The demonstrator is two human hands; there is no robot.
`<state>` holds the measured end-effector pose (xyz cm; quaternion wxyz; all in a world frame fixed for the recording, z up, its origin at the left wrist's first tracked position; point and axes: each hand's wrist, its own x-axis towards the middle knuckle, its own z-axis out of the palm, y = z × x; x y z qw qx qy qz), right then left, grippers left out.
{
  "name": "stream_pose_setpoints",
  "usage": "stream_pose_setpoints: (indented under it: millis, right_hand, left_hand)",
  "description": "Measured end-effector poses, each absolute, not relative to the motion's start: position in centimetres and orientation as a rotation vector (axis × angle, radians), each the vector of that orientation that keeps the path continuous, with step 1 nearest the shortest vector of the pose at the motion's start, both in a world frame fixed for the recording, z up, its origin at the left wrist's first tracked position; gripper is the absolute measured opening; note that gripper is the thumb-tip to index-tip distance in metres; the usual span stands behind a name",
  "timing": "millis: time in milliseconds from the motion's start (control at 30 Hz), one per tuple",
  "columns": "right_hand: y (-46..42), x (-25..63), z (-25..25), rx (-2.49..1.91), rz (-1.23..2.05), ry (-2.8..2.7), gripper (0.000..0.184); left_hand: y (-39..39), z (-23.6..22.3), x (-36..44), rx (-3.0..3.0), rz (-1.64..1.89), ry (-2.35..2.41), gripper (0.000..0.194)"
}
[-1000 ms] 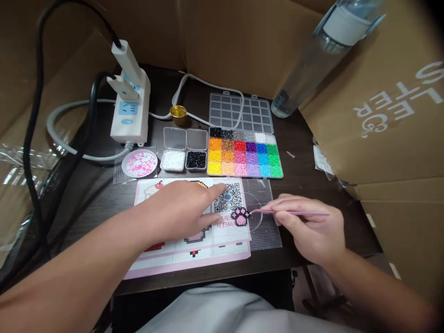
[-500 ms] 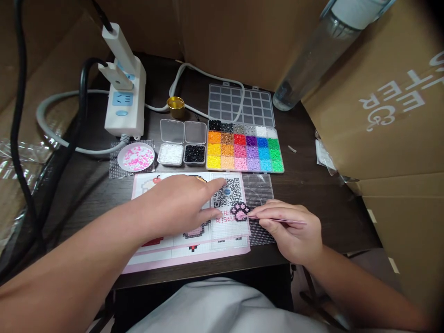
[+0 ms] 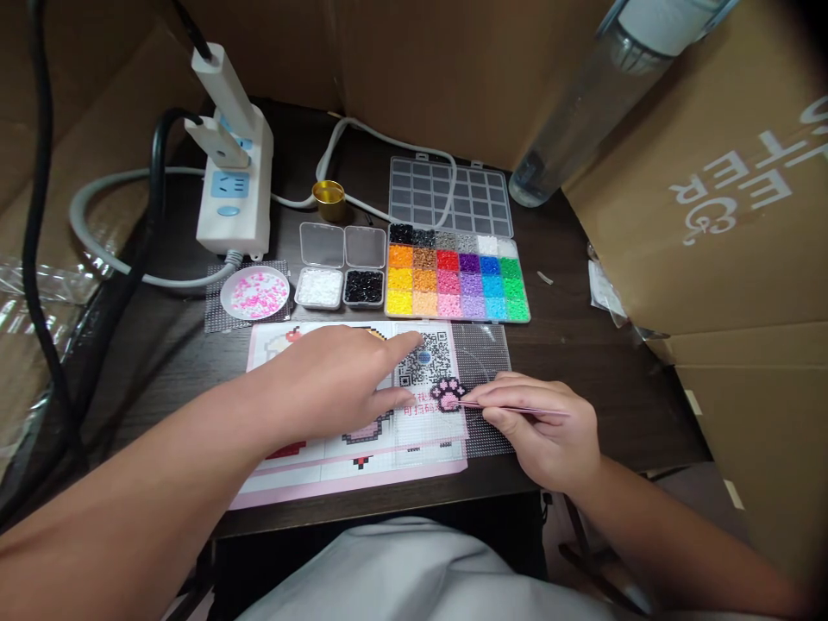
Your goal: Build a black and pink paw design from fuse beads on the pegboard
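My right hand (image 3: 549, 427) is closed around pink tweezers (image 3: 527, 410), whose tips reach the lower part of a paw-shaped bead piece (image 3: 448, 396) with a black outline and pink pads. The paw lies on a clear pegboard (image 3: 486, 431) that overlaps printed pattern sheets (image 3: 297, 487). Thumb and forefinger apart, my left hand (image 3: 349, 379) rests over the sheets, its fingertips beside a printed QR code (image 3: 425, 358). Part of the pictures beneath is hidden by that hand. Whether the tweezers hold a bead is too small to tell.
Behind the sheets stand a sorted bead box (image 3: 458, 274), small boxes of white beads (image 3: 318, 287) and black beads (image 3: 363, 286), and a dish of pink beads (image 3: 254, 293). Farther back are a gold cup (image 3: 329, 200), a power strip (image 3: 234, 194) with cables, and a bottle (image 3: 582, 121). Cardboard walls (image 3: 730, 285) surround the table.
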<state>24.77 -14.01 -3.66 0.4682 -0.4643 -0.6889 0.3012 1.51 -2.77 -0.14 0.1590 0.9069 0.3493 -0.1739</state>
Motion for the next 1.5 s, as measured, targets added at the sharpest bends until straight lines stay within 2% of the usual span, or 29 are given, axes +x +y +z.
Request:
stream_pose_setpoints:
  millis: [867, 1067, 1367, 1500]
  right_hand:
    - [-14.0, 24.9, -3.8, -1.111, 0.735, -1.677, 0.023]
    - [-14.0, 25.7, -3.7, -1.17, 0.819, -1.483, 0.028]
    - [-7.5, 27.3, -1.7, -1.217, 0.647, -1.232, 0.015]
    - [-6.2, 25.8, -1.9, -1.301, 0.687, -1.218, 0.01]
  left_hand:
    - [-2.8, 0.0, 1.6, 2.589, -0.509, 0.989, 0.066]
    - [-2.8, -0.2, 1.4, 2.561, -0.457, 0.999, 0.069]
    - [-3.0, 0.4, 1.1, 2.534, -0.461, 1.001, 0.063]
    - [-3.0, 0.4, 1.2, 2.53, -0.464, 1.001, 0.063]
